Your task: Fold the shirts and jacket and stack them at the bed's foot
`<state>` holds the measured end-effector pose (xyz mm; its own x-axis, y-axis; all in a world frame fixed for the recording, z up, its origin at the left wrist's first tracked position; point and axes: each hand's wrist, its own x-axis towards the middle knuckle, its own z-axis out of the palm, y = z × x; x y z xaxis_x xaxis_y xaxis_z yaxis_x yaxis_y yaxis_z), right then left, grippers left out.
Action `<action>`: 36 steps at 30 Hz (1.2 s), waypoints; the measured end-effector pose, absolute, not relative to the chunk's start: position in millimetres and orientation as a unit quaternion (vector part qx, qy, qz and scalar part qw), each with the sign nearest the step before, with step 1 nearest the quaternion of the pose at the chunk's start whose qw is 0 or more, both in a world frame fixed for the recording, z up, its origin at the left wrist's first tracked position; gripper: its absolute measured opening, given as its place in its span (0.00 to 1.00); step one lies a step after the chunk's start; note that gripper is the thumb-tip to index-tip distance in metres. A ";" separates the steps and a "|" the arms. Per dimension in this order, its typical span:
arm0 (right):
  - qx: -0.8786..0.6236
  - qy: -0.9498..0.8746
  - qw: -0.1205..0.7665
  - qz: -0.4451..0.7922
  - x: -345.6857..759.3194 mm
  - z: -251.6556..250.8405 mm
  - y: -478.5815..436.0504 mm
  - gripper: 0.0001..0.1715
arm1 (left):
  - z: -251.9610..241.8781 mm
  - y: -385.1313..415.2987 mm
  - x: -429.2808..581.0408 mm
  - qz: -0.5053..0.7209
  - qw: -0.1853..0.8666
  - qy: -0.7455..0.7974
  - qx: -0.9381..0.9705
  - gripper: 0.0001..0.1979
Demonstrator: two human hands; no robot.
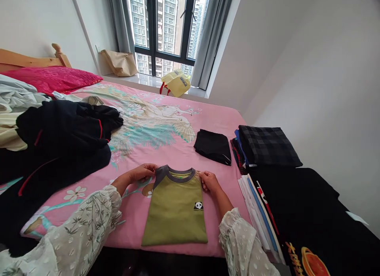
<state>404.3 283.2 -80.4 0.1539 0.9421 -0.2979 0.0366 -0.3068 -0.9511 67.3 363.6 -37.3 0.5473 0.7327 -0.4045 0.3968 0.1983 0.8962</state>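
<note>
Grip: left hand (142,173), right hand (209,181) pinch green shirt (176,208) shoulders between them.

Bed (166,129), pink sheet with bird print, fills the frame. Lower centre: folded olive shirt (175,212). Left: loose black clothes heap (59,137); pink pillow (50,78) upper left. Right of centre: folded black garment (213,146), just beside it a plaid-topped stack (267,145). Lower right: black printed shirt (308,212) spread flat.
</note>
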 end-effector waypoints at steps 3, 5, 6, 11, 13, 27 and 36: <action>-0.618 -0.395 0.439 0.518 405.6 -81.3 282.9 0.17 | -34.9 362.7 74.2 0.133 0.619 0.449 0.631 0.15; -0.617 -0.395 0.438 0.521 406.1 -81.9 283.3 0.17 | -34.7 362.5 80.3 0.130 0.612 0.444 0.641 0.15; -0.616 -0.396 0.435 0.524 406.4 -82.1 283.7 0.17 | -34.9 363.0 83.1 0.128 0.607 0.442 0.647 0.15; -0.614 -0.397 0.427 0.533 407.5 -81.0 285.4 0.18 | -36.7 372.1 89.1 0.144 0.550 0.454 0.687 0.14; -0.617 -0.395 0.429 0.529 407.3 -80.1 285.7 0.18 | -37.6 377.4 88.4 0.149 0.526 0.454 0.703 0.11; -0.661 -0.402 0.445 0.451 399.9 -91.3 286.6 0.19 | -53.0 378.6 79.9 0.174 0.416 0.530 0.718 0.09; -0.702 -0.428 0.483 0.301 375.6 -71.2 257.4 0.20 | -48.6 289.6 109.3 0.280 0.197 0.499 0.796 0.20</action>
<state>375.6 257.4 -71.2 0.4527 0.8916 -0.0098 0.3101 -0.1677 -0.9358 109.3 289.6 -48.6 0.3457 0.9046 0.2494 0.6843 -0.4249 0.5926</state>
